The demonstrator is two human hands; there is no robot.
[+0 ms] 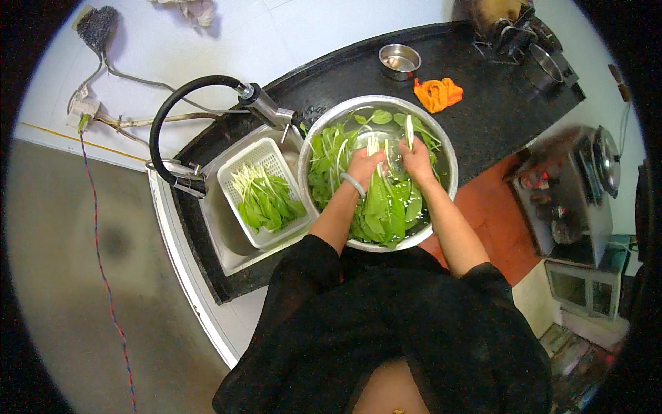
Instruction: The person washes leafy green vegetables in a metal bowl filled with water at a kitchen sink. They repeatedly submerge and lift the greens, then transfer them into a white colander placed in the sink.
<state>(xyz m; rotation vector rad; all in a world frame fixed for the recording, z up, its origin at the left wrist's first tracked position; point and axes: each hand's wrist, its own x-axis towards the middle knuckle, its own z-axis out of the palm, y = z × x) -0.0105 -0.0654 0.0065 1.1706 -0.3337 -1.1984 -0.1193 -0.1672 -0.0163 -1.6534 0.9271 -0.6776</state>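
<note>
A large round metal basin (pixel 450 171) holds water and leafy greens (pixel 331 155), and both my hands are inside its rim. My left hand (pixel 366 164), with a pale bangle at the wrist, grips a bunch of greens (pixel 382 207) by the white stems, the leaves hanging toward me. Between the fingers of my right hand (pixel 415 158) is a stalk of greens (pixel 409 129), its white stem pointing up. To the left, a white plastic basket (pixel 227 178) in the sink holds more greens (pixel 271 204), stems away from me.
The metal sink (pixel 214 222) has a faucet with a black flexible hose (pixel 158 124) arching over it. Behind the basin, a small metal bowl (pixel 400 61) and an orange cloth (pixel 438 94) lie on the black countertop (pixel 336 77). A gas stove (pixel 551 67) is at the far right.
</note>
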